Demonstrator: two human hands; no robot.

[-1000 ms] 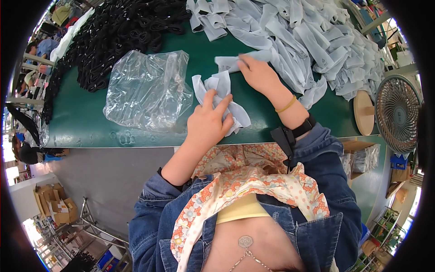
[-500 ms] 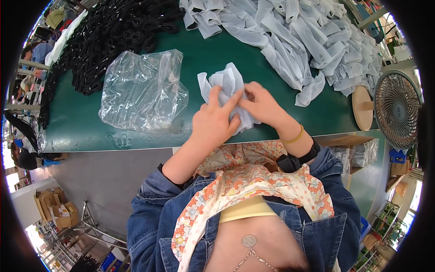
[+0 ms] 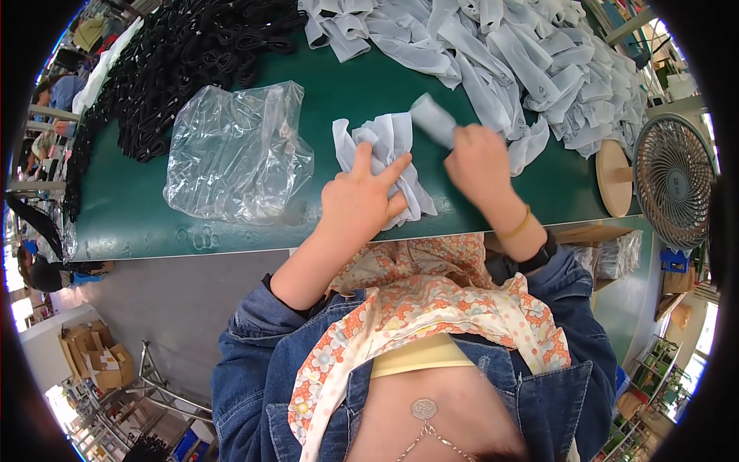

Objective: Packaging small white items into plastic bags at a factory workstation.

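Note:
On the green table, a loose stack of frosted white plastic bags [image 3: 416, 196] lies close to the front edge. My left hand [image 3: 362, 189] rests on that stack with its fingers spread, pressing it down. To the right, my right hand [image 3: 479, 163] is closed on a single frosted plastic bag [image 3: 433, 119], which sticks out to the upper left and is smeared by motion. The fingertips of that hand are mostly hidden behind its back. A clear plastic bag [image 3: 235, 158] lies flat to the left of the stack.
A heap of black straps or cords [image 3: 192, 58] covers the far left of the green table [image 3: 123, 227]. At the far right spreads a large pile of frosted bags [image 3: 531, 69]. A round wooden disc [image 3: 613, 179] and a fan [image 3: 676, 185] stand at the right edge.
My right hand has moved right, away from the stack, with a frosted plastic bag now in it. My left hand has stayed on the stack.

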